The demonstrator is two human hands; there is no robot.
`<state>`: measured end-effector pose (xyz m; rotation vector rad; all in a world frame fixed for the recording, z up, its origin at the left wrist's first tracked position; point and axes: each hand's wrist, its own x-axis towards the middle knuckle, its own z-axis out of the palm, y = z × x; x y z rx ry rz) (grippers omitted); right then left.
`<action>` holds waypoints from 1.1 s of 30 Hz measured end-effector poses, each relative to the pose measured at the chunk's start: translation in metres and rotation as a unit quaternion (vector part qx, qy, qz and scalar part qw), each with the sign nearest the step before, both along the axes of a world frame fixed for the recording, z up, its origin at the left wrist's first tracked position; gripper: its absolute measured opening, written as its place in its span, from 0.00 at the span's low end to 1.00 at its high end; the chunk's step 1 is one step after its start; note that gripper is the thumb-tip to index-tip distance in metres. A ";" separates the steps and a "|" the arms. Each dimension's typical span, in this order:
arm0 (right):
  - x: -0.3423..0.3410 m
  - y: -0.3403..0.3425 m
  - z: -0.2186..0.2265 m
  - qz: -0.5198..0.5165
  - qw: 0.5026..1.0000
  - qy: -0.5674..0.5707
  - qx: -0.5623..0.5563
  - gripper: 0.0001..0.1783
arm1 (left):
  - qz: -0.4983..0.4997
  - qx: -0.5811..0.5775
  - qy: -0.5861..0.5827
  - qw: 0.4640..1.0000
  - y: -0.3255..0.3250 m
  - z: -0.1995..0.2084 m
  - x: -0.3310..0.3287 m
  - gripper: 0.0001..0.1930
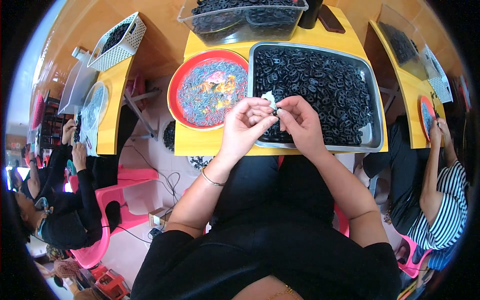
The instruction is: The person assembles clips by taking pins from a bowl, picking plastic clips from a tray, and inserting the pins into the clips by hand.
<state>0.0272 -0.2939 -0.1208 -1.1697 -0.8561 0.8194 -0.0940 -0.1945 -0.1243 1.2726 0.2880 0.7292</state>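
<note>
Both my hands meet over the near left edge of a metal tray [378, 107] heaped with small black two-holed plastic pieces [315, 75] that look like cord locks. My left hand [248, 121] is closed in a pinch, its thumb and finger at a small black piece [274, 113]. Pinching the same piece from the other side is my right hand [301, 125], fingertips nearly touching the left ones. A whitish scrap [269, 98] shows just above the fingertips; I cannot tell what it is. Left of the tray sits a round red tray [176, 90] of small thin pieces like springs [200, 107].
A clear plastic bin [240, 27] of black pieces stands at the back of the yellow table [200, 145], near a dark phone-like slab [331, 20]. People work at tables on the left [112, 115] and right [407, 115]. Cables [172, 185] lie on the floor.
</note>
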 end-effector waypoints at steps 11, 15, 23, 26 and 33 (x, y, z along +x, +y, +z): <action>0.000 0.002 -0.004 0.014 1.000 -0.015 -0.016 0.04 | 0.006 -0.030 0.002 1.000 0.000 0.003 0.000 0.05; 0.000 0.000 0.000 -0.013 0.999 -0.039 -0.008 0.07 | 0.016 -0.056 0.027 0.998 0.002 -0.001 -0.001 0.05; -0.001 0.000 -0.002 -0.032 0.998 -0.049 0.006 0.05 | 0.007 -0.059 0.011 0.998 0.002 -0.002 0.000 0.07; 0.001 0.000 -0.002 -0.037 0.997 -0.061 -0.008 0.04 | 0.006 -0.050 0.021 0.998 0.003 -0.001 -0.001 0.09; 0.000 0.001 -0.003 -0.048 0.997 -0.063 -0.022 0.03 | 0.008 -0.078 0.021 0.997 0.000 0.003 0.000 0.10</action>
